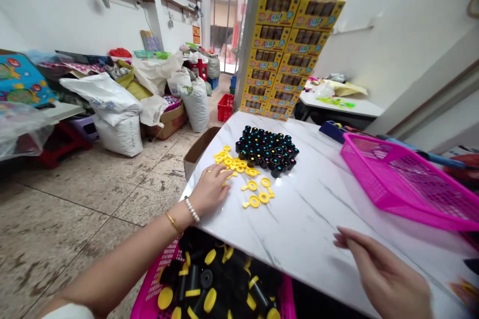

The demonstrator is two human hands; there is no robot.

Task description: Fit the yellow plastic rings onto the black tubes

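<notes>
My left hand (211,190) lies over the near edge of a pile of yellow plastic rings with small tabs (239,163), fingers spread and touching the pieces. Whether a ring is under the fingertips is hidden. Several loose yellow rings (253,201) lie to its right. Behind them a tight cluster of black cylinders (267,148) stands upright, with blue, pink and yellow dots on top. My right hand (389,271) hovers low over the right side of the white marbled table (310,224), fingers stretched out and nothing visible in it.
Below the table edge, a pink basket (290,294) holds black cylinders with yellow caps. Another pink basket (389,194) sits at the right. Stacked yellow boxes (286,55) stand at the table's back against a pillar. A cardboard box (198,152) and white sacks (123,129) are on the left floor.
</notes>
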